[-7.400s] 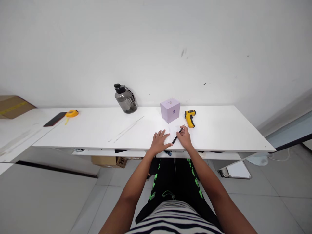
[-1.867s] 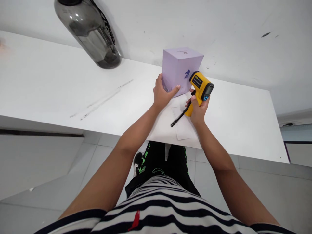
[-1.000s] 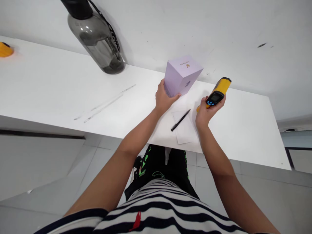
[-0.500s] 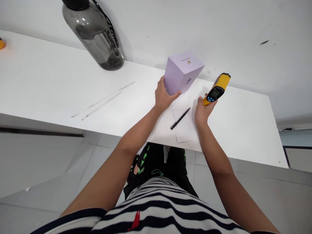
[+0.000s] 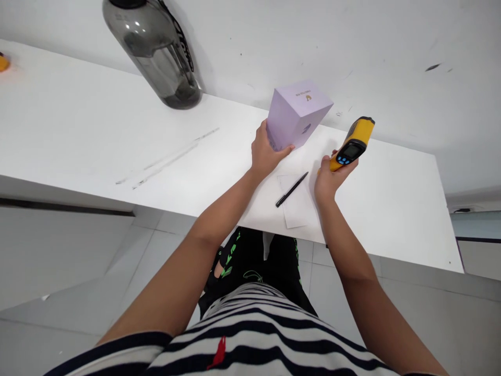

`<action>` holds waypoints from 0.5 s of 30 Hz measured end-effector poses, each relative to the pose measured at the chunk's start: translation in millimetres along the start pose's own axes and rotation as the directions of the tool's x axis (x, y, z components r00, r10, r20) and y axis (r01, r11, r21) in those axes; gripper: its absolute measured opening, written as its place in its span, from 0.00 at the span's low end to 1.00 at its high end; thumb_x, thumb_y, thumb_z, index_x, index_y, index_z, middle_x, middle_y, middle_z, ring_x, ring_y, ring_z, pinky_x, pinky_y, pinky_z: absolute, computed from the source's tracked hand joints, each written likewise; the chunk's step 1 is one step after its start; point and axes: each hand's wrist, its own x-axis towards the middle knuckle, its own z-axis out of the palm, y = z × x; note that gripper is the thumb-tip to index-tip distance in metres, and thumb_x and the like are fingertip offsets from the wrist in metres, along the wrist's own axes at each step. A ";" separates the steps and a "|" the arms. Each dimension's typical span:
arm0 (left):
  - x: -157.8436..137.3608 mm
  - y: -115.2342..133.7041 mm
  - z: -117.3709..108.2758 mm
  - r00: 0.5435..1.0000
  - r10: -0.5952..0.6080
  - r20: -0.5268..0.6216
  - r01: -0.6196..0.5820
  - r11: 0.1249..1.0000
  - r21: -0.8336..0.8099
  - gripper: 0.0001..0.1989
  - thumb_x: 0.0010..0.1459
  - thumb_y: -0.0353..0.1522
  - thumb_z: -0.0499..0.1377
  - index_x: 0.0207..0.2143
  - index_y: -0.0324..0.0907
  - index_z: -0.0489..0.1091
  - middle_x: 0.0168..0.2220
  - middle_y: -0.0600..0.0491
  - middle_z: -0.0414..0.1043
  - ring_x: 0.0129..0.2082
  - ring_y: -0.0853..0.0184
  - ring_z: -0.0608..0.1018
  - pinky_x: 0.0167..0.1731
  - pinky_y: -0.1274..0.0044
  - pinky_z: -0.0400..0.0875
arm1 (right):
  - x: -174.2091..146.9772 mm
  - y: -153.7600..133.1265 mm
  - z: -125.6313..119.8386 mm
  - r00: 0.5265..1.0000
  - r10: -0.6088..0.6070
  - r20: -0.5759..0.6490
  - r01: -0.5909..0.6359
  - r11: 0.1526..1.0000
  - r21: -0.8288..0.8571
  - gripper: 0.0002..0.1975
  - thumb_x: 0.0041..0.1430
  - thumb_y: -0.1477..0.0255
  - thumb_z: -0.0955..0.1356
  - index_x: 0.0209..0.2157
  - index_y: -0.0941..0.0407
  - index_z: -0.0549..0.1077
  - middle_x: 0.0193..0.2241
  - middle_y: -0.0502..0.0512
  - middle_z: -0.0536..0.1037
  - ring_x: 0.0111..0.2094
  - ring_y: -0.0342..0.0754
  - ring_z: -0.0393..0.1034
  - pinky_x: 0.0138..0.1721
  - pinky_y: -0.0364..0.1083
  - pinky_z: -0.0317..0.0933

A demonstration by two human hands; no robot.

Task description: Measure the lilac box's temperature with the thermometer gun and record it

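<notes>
A lilac box (image 5: pixel 291 120) with small gold print on top stands near the back of the white table. My left hand (image 5: pixel 268 151) grips its near lower part, thumb on the front side and fingers round the left. To the right, my right hand (image 5: pixel 331 180) is wrapped round the handle of a yellow and black infrared thermometer (image 5: pixel 354 143). Its small screen and blue buttons face me, and the handle is partly hidden by my fingers. Between my forearms a black pen (image 5: pixel 291 189) lies slanted across a sheet of white paper (image 5: pixel 299 211).
A large grey see-through water bottle (image 5: pixel 164 62) stands at the back left, against the white wall (image 5: pixel 391 62). An orange object (image 5: pixel 3 62) is cut off at the far left. The narrow table (image 5: pixel 78 125) carries dark scuff marks, and its front edge runs close to my body.
The view has shifted slightly, so everything sits a little differently in it. The thermometer has tilted a little in my right hand. Both hands keep their hold.
</notes>
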 end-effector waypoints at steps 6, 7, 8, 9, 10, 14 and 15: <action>1.4 -2.9 3.2 1.000 -0.003 0.014 0.003 1.000 -0.011 0.56 0.42 0.61 0.69 0.68 0.55 0.50 0.69 0.43 0.59 0.73 0.43 0.58 0.69 0.54 0.58 | -4.7 -10.8 4.3 0.996 -0.077 0.033 0.076 0.997 0.012 0.33 0.65 0.56 0.66 0.66 0.46 0.50 0.65 0.61 0.60 0.66 0.53 0.62 0.67 0.65 0.58; 1.5 -4.4 4.3 1.000 -0.009 0.010 0.010 1.000 -0.020 0.56 0.42 0.61 0.69 0.68 0.55 0.51 0.69 0.43 0.59 0.73 0.43 0.58 0.69 0.54 0.58 | -4.8 -11.6 4.8 0.996 -0.075 0.055 0.074 0.997 0.005 0.34 0.65 0.55 0.66 0.67 0.46 0.50 0.65 0.61 0.60 0.67 0.53 0.61 0.67 0.65 0.57; 1.5 -5.8 5.5 1.000 -0.018 0.006 0.018 0.999 -0.034 0.56 0.41 0.61 0.70 0.67 0.56 0.51 0.68 0.44 0.59 0.73 0.43 0.58 0.69 0.54 0.58 | -4.5 -12.3 5.2 0.994 -0.073 0.080 0.073 0.997 -0.004 0.34 0.65 0.54 0.66 0.67 0.46 0.50 0.65 0.61 0.60 0.68 0.54 0.60 0.67 0.65 0.56; 1.5 -7.1 6.5 1.000 -0.028 0.003 0.028 0.998 -0.056 0.55 0.41 0.60 0.70 0.67 0.56 0.52 0.68 0.44 0.59 0.73 0.43 0.57 0.69 0.53 0.58 | -3.8 -12.7 5.5 0.992 -0.072 0.103 0.073 0.997 -0.013 0.35 0.65 0.54 0.66 0.67 0.46 0.50 0.65 0.61 0.60 0.68 0.54 0.59 0.67 0.65 0.56; 1.5 -8.1 7.3 0.999 -0.037 0.002 0.037 0.996 -0.084 0.55 0.40 0.60 0.71 0.66 0.56 0.53 0.68 0.44 0.59 0.73 0.43 0.57 0.69 0.53 0.57 | -2.6 -12.8 5.7 0.990 -0.072 0.122 0.075 0.997 -0.025 0.35 0.65 0.54 0.66 0.67 0.47 0.50 0.64 0.61 0.60 0.69 0.54 0.59 0.67 0.65 0.55; 2.0 -9.6 8.4 0.998 -0.059 0.001 0.058 0.978 -0.200 0.54 0.37 0.57 0.74 0.64 0.56 0.56 0.66 0.45 0.60 0.72 0.41 0.58 0.69 0.51 0.56 | 5.6 -8.0 5.6 0.985 -0.065 0.157 0.077 0.994 -0.072 0.33 0.66 0.54 0.65 0.68 0.46 0.51 0.65 0.61 0.59 0.69 0.53 0.58 0.66 0.66 0.56; 2.1 -9.6 8.4 0.998 -0.062 -0.005 0.059 0.975 -0.216 0.54 0.36 0.57 0.74 0.64 0.56 0.57 0.66 0.45 0.61 0.72 0.41 0.58 0.69 0.51 0.56 | 8.1 -5.5 5.1 0.984 -0.060 0.171 0.073 0.995 -0.072 0.33 0.66 0.55 0.64 0.67 0.45 0.51 0.65 0.60 0.57 0.69 0.53 0.58 0.66 0.67 0.57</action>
